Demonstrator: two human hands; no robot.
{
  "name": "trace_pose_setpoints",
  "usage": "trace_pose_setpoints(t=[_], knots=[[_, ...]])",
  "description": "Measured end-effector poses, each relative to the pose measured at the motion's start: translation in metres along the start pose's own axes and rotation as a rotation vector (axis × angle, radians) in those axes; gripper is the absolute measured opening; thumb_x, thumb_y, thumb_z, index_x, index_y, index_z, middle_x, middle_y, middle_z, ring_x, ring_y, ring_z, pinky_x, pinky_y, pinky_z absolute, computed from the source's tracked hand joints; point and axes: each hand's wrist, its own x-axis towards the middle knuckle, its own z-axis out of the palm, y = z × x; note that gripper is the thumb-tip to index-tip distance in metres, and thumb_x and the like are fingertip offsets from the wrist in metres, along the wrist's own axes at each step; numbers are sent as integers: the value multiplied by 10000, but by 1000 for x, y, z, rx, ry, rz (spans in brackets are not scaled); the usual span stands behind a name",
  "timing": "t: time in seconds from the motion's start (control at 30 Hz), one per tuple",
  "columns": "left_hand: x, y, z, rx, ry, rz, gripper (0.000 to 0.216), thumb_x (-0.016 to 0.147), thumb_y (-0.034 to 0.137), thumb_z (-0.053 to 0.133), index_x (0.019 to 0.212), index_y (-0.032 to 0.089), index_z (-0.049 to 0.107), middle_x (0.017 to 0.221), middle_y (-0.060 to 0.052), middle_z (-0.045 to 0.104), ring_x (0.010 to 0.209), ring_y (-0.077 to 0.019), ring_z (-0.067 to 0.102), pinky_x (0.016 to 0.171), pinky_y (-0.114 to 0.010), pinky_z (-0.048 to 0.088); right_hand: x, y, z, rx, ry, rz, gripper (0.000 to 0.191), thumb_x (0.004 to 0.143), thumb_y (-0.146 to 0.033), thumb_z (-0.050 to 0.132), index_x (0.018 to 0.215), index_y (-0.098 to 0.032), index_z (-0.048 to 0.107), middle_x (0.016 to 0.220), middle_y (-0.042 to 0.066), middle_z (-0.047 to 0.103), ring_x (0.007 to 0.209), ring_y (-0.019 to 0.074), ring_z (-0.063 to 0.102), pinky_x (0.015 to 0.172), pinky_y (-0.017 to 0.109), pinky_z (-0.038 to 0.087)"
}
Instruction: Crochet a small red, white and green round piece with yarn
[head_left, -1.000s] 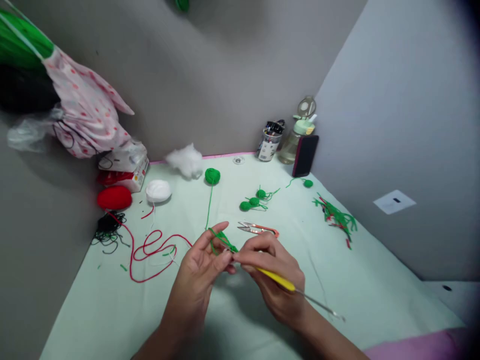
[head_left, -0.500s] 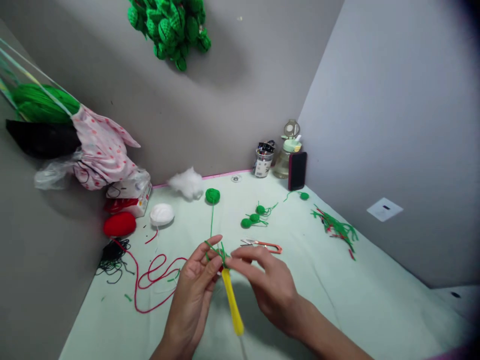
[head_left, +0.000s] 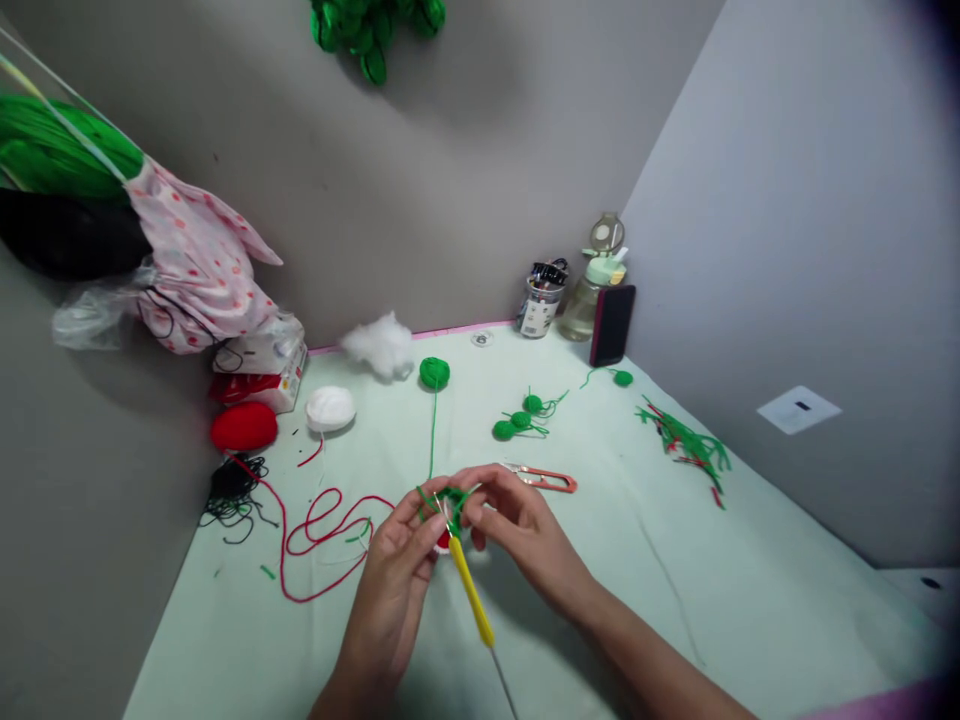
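Note:
Between my two hands is a small crochet piece in green, red and white, largely covered by the fingers. My left hand pinches it from the left, with green yarn running over the fingers from a green yarn ball. A crochet hook with a yellow handle sits with its metal tip in the green loops, its handle pointing down toward me. The fingers of my right hand are pinched on green yarn at the piece's right edge, off the hook handle.
Thread snips lie just beyond my right hand. Small green crocheted balls and yarn scraps are farther right. Red yarn, a red ball and a white ball lie left. A phone leans against a bottle.
My right hand's fingers have curled in from a looser reach and closed on the green yarn beside the piece. The view has tipped downward and to the left slightly.

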Motion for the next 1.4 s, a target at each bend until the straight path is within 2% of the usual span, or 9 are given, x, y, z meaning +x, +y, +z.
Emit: trace_pose_setpoints(t=[0.13, 0.23, 0.33, 0.5, 0.73, 0.97, 1.13, 1.23, 1.4], knots=[[-2, -4, 1, 83, -40, 14, 370, 783, 299, 907, 1101, 176, 762, 965, -80, 801, 915, -235, 755, 789, -304, 573, 1, 6, -1, -76, -143, 83, 421, 875, -295, 736, 1284, -238, 654, 888, -3, 657, 731, 133, 583, 661, 263, 509], [-1, -5, -1, 166, -19, 66, 334, 763, 311, 924, 1023, 172, 769, 939, -68, 796, 855, -205, 742, 763, -279, 567, 1, 9, -5, -200, -145, 105, 213, 904, -303, 692, 1081, -189, 717, 727, -36, 595, 645, 117, 518, 622, 259, 429], [3, -5, -6, 225, 33, 108, 357, 756, 321, 931, 1035, 169, 768, 883, -46, 779, 799, -167, 711, 755, -252, 554, 2, 8, -12, -218, -104, 119, 227, 905, -394, 705, 903, -167, 697, 660, -46, 551, 605, 109, 467, 589, 258, 366], [8, -5, -11, 243, 126, 170, 401, 734, 337, 949, 1046, 174, 757, 800, -12, 740, 769, -150, 675, 727, -229, 542, 1, 0, -18, -250, -59, 114, 337, 932, -507, 681, 893, -172, 677, 680, -51, 510, 620, 111, 423, 583, 256, 317], [4, -13, -7, 223, 69, 103, 400, 707, 324, 960, 1021, 176, 762, 865, -46, 776, 796, -185, 711, 764, -277, 570, -2, 2, -8, -272, -131, 134, 365, 910, -520, 711, 784, -186, 637, 647, -60, 493, 616, 110, 367, 589, 263, 282], [5, -9, -7, 159, 54, 66, 396, 702, 313, 972, 1018, 181, 774, 893, -44, 780, 840, -174, 701, 787, -252, 540, 2, 6, -16, -218, -33, 156, 374, 857, -496, 734, 688, -189, 604, 560, -78, 421, 533, 88, 332, 526, 251, 245], [5, -6, -8, 79, 15, -59, 419, 695, 316, 981, 1029, 158, 784, 930, -64, 786, 844, -172, 700, 779, -253, 525, 3, 1, -23, -254, -67, 160, 316, 885, -442, 713, 722, -185, 628, 559, -59, 520, 519, 90, 422, 500, 230, 320], [7, -6, -9, 62, 27, -64, 412, 696, 316, 984, 1021, 157, 787, 925, -51, 786, 818, -150, 680, 768, -237, 517, 1, -5, -36, -476, -116, 53, 258, 990, -413, 608, 918, -181, 695, 775, 5, 675, 633, 122, 551, 590, 254, 442], [9, -5, -10, 22, 97, -47, 431, 667, 285, 1006, 1011, 141, 789, 890, -34, 782, 825, -134, 681, 795, -215, 531, 2, -3, -74, -1360, 91, -69, 316, 979, -155, 608, 1292, -192, 629, 1273, 156, 686, 1080, 284, 659, 858, 396, 509]])
